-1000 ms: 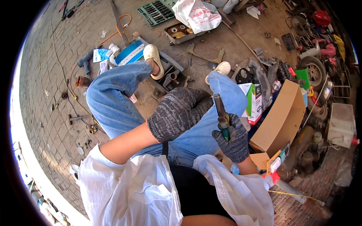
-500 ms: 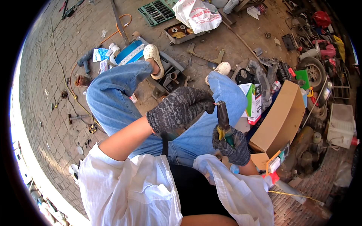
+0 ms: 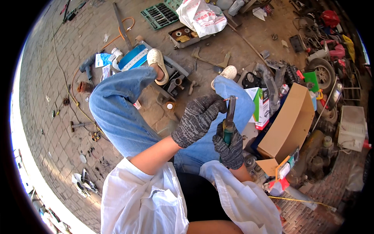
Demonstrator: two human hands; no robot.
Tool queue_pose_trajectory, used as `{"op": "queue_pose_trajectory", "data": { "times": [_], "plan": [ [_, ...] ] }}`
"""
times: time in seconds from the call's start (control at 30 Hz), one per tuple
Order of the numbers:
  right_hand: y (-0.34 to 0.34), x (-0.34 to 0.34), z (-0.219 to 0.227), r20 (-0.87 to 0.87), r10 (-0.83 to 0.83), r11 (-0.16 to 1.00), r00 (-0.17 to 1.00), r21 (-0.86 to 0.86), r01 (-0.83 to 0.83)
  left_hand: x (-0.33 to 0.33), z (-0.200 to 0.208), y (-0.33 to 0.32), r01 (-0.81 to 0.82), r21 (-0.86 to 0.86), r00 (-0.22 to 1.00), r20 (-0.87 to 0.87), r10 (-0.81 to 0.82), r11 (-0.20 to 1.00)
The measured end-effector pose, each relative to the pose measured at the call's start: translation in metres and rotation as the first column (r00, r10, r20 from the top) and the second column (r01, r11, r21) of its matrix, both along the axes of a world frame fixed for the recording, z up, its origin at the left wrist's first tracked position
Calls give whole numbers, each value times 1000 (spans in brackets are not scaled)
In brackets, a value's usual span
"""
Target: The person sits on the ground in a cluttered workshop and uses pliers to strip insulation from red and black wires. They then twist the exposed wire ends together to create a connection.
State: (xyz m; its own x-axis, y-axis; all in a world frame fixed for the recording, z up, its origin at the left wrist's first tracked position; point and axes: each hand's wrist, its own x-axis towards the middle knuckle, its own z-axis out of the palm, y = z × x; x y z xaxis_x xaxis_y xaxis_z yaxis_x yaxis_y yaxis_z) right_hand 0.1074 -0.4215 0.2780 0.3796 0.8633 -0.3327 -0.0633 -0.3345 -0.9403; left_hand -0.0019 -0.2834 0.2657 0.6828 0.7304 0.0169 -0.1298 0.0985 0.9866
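Both my hands wear dark grey knitted gloves and meet over my right thigh. My right hand (image 3: 229, 148) is closed around the green handles of a pair of pliers (image 3: 231, 111), whose metal jaws point away from me. My left hand (image 3: 200, 119) pinches a thin reddish piece (image 3: 226, 100), which looks like a wire end, and its tip reaches the plier jaws. Whether the jaws grip it is too small to tell. Most of the piece is hidden in the left glove.
An open cardboard box (image 3: 286, 121) stands at my right, beside a green-and-white carton (image 3: 257, 103). Ahead lie a grey metal case (image 3: 191, 41), a green socket set (image 3: 159, 15) and a white plastic bag (image 3: 202, 17). A power drill (image 3: 87, 66) lies at left; scrap parts crowd the right.
My left hand and forearm have shifted right and slightly toward me. The right hand has moved a little left and up, and the plier jaws now lean slightly right. A small bottle shows between my legs.
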Motion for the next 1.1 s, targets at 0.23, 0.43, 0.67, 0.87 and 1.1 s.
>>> {"op": "queue_pose_trajectory", "data": {
  "times": [0.23,0.43,0.67,0.87,1.1],
  "plan": [
    [28,-7,-2,824,-92,994,558,111,0,5,36,-18,-165,403,933,-233,275,900],
    [28,-1,-3,803,-79,984,591,158,-82,-7,65,-14,84,432,878,-458,138,898],
    [-1,-7,24,-365,-34,998,930,29,48,4,37,-12,-92,-65,996,12,93,994],
    [-13,-1,2,-664,112,984,739,179,12,-4,27,-7,30,-265,981,194,23,964],
    [-6,3,37,-402,120,993,908,39,-114,-9,46,5,74,-198,974,227,-28,977]
  ]
}}
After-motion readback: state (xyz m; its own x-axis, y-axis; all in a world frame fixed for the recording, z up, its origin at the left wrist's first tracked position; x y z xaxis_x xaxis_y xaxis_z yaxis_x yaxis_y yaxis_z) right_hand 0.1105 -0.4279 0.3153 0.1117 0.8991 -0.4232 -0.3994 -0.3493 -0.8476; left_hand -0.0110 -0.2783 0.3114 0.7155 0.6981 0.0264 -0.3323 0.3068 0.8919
